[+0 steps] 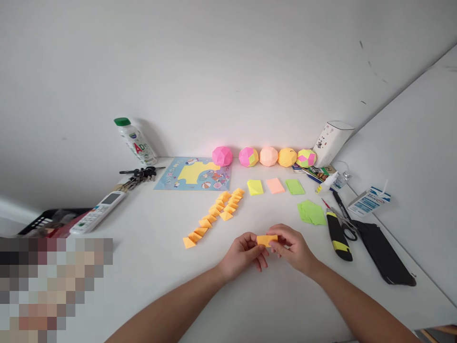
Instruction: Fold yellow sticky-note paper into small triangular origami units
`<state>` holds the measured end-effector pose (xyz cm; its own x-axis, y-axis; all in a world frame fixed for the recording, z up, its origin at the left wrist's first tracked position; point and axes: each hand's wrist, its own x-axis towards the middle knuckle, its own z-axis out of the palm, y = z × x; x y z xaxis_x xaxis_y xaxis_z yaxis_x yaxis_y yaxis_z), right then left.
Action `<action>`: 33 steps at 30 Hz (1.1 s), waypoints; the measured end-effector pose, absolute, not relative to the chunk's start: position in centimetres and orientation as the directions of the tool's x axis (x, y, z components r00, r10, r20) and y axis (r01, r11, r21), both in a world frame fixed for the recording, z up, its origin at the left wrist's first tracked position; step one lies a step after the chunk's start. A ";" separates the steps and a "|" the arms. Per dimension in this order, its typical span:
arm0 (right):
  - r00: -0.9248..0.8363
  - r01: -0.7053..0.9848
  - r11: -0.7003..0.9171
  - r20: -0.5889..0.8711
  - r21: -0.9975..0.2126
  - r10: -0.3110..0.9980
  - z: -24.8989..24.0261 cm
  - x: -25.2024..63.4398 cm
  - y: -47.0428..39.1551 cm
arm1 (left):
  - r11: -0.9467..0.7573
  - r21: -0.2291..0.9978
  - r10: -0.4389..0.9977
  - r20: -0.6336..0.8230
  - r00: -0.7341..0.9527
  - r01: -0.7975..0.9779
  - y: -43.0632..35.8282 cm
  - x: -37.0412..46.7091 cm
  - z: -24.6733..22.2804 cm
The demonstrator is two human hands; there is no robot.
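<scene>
Head view: left hand (243, 253) and right hand (294, 247) pinch one small orange folded-paper strip (266, 240) between them, over white counter (143, 276). Beyond: pointed orange folded-paper pieces (206, 223), two slanting rows. Farther: square yellow paper stack (255, 187). Behind, near white wall (235, 71): five faceted coloured paper balls (268, 156).

With the paper strip (267, 240) between left hand (243, 256) and right hand (293, 246) as centre, paper balls (268, 156) line up at twelve o'clock behind three note pads (275, 186); folded pieces (214, 210) and, farther out, the bottle (137, 144) sit at ten, handset (95, 214) nine, carton (368, 202) two, cutter (338, 236) three.
</scene>
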<state>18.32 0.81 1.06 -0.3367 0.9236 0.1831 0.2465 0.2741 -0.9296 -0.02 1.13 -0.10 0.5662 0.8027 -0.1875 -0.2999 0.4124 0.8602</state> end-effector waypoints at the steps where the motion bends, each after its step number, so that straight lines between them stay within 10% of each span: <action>1: -0.339 0.253 0.299 0.205 -0.920 0.918 1.1 18.3 0.8 | 0.411 0.858 0.805 -0.183 0.564 -0.307 1.2 -0.1 0.0; 33: -0.467 0.384 0.558 0.367 -0.736 0.805 0.7 18.4 0.7 | 0.399 0.875 0.826 -0.213 0.522 -0.275 1.3 -0.2 0.3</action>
